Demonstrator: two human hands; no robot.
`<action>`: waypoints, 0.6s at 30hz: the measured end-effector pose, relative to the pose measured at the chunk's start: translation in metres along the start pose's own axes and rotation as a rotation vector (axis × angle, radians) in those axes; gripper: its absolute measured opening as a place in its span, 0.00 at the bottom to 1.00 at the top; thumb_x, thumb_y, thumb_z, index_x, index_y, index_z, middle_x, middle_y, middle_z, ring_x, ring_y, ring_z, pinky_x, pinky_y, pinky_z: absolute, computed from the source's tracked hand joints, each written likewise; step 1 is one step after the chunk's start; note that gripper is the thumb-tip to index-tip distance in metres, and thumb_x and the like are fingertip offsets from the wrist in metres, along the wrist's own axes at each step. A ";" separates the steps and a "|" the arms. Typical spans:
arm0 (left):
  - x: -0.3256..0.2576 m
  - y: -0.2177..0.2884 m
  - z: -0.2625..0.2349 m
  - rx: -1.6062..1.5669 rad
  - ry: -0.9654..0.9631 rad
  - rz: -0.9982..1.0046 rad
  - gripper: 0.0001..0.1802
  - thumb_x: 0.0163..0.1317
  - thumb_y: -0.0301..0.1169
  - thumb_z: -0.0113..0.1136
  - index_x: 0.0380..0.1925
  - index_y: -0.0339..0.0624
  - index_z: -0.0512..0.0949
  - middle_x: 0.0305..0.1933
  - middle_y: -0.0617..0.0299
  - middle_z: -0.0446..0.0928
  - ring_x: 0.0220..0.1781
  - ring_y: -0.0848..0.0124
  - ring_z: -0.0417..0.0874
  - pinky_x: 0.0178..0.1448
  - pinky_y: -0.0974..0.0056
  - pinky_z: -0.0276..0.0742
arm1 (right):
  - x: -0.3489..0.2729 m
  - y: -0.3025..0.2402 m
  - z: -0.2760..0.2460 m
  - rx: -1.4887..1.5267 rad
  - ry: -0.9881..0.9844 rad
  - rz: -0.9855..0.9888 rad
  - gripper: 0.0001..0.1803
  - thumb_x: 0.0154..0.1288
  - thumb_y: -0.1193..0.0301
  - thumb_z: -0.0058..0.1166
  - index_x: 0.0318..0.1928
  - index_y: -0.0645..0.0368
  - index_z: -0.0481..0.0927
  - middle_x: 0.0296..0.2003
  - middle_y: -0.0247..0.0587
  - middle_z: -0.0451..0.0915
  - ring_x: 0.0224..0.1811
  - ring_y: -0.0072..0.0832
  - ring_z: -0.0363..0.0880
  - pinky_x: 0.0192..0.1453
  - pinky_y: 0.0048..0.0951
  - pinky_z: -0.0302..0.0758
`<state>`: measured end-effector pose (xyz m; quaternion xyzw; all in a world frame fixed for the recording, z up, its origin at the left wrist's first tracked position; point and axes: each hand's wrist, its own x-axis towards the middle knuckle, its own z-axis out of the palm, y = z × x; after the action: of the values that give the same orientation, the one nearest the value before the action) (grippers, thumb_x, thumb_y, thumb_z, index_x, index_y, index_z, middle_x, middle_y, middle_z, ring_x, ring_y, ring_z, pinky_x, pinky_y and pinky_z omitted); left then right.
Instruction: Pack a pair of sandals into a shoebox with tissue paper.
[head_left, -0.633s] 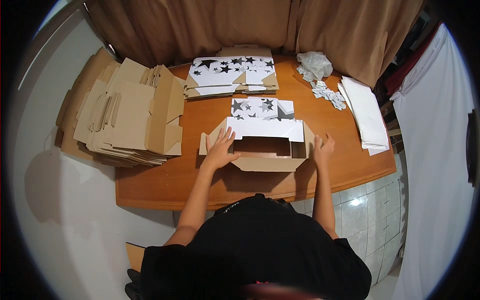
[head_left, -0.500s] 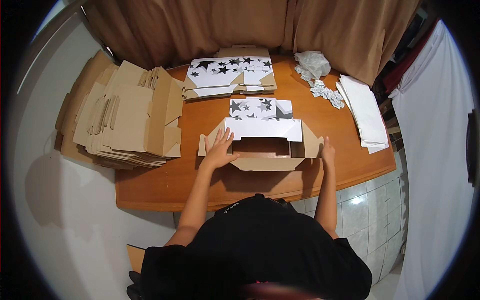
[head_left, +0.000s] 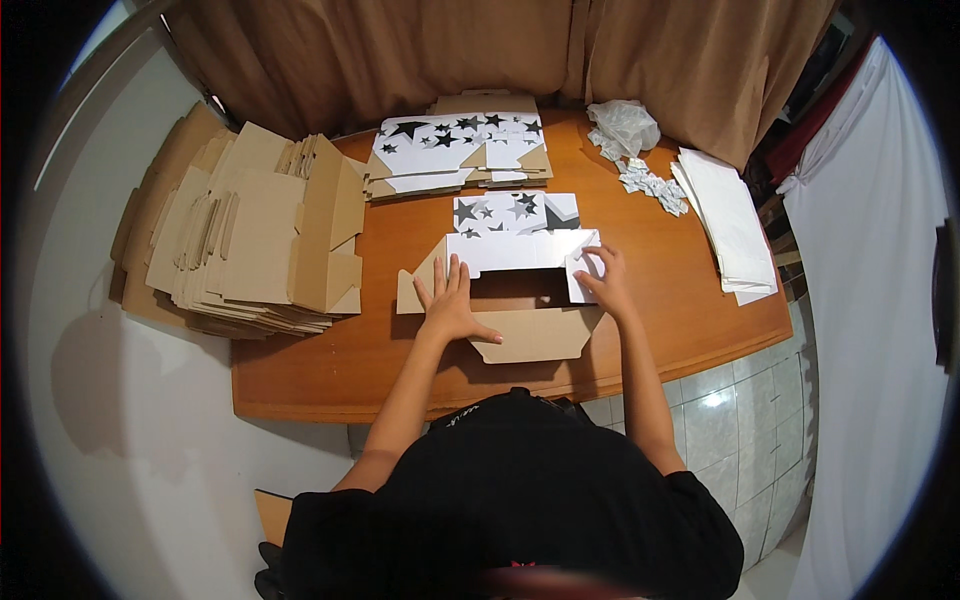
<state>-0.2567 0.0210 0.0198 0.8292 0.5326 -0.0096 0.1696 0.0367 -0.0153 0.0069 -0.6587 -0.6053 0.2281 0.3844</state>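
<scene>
An open cardboard box (head_left: 524,250) stands on the table in front of me, its outside white with black and grey stars, its inside brown. My left hand (head_left: 452,308) is open, fingers spread over the left side flap (head_left: 411,292), thumb reaching toward the brown front flap (head_left: 535,335). At the box's right end, the side flap (head_left: 581,277) is folded inward with its white face up. My right hand (head_left: 606,281) presses on that flap, index finger and thumb curved and apart. Through the opening the box's dark interior shows.
Flattened brown cartons (head_left: 250,220) are piled at the left. Star-printed flat boxes (head_left: 430,150) lie stacked at the back. A clear plastic bag (head_left: 622,128), crumpled paper scraps (head_left: 652,186) and white sheets (head_left: 727,225) occupy the right side. Brown curtains (head_left: 400,50) hang behind the table (head_left: 310,375).
My right hand has moved left and folded the right flap inward over the opening. The front flap has tilted outward toward me. My left hand has shifted slightly right.
</scene>
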 end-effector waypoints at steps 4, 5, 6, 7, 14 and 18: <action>0.000 -0.003 0.008 0.007 0.053 0.010 0.82 0.08 0.72 0.64 0.65 0.30 0.45 0.71 0.45 0.35 0.73 0.50 0.26 0.63 0.32 0.18 | 0.007 -0.008 0.019 -0.265 0.138 -0.003 0.44 0.37 0.72 0.69 0.59 0.53 0.62 0.59 0.64 0.54 0.59 0.57 0.60 0.60 0.43 0.64; -0.001 -0.003 0.009 0.011 0.060 0.016 0.80 0.09 0.72 0.64 0.65 0.33 0.48 0.71 0.45 0.35 0.73 0.50 0.27 0.63 0.31 0.18 | 0.006 -0.011 0.023 -0.328 0.136 0.068 0.46 0.37 0.72 0.69 0.60 0.53 0.60 0.59 0.64 0.53 0.57 0.57 0.62 0.58 0.44 0.66; -0.001 -0.003 0.009 0.016 0.069 0.023 0.79 0.09 0.72 0.64 0.65 0.37 0.50 0.71 0.45 0.36 0.73 0.50 0.27 0.63 0.31 0.18 | 0.006 -0.014 0.025 -0.392 0.134 0.138 0.48 0.37 0.72 0.70 0.61 0.52 0.58 0.60 0.64 0.52 0.56 0.58 0.64 0.55 0.44 0.69; -0.001 -0.002 0.008 0.016 0.070 0.023 0.79 0.09 0.72 0.64 0.65 0.37 0.50 0.71 0.45 0.36 0.73 0.50 0.27 0.63 0.31 0.18 | 0.005 -0.013 0.029 -0.483 0.118 0.160 0.49 0.38 0.72 0.69 0.62 0.51 0.56 0.60 0.64 0.52 0.52 0.58 0.68 0.50 0.45 0.73; -0.008 -0.003 0.001 -0.107 0.132 0.067 0.67 0.14 0.70 0.64 0.60 0.46 0.64 0.71 0.45 0.39 0.73 0.50 0.29 0.64 0.33 0.18 | 0.012 -0.014 0.032 -0.508 0.080 0.286 0.49 0.39 0.68 0.68 0.62 0.54 0.54 0.61 0.64 0.52 0.53 0.57 0.68 0.49 0.47 0.73; -0.018 -0.010 -0.005 -0.290 0.293 -0.055 0.55 0.33 0.67 0.61 0.59 0.44 0.65 0.71 0.44 0.40 0.72 0.48 0.30 0.65 0.35 0.20 | 0.021 -0.015 0.026 -0.513 0.130 0.106 0.54 0.34 0.58 0.70 0.63 0.54 0.53 0.62 0.64 0.50 0.57 0.57 0.62 0.50 0.50 0.71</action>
<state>-0.2742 0.0100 0.0253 0.7738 0.5697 0.1835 0.2077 0.0106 0.0105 0.0059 -0.7785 -0.5822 0.0441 0.2304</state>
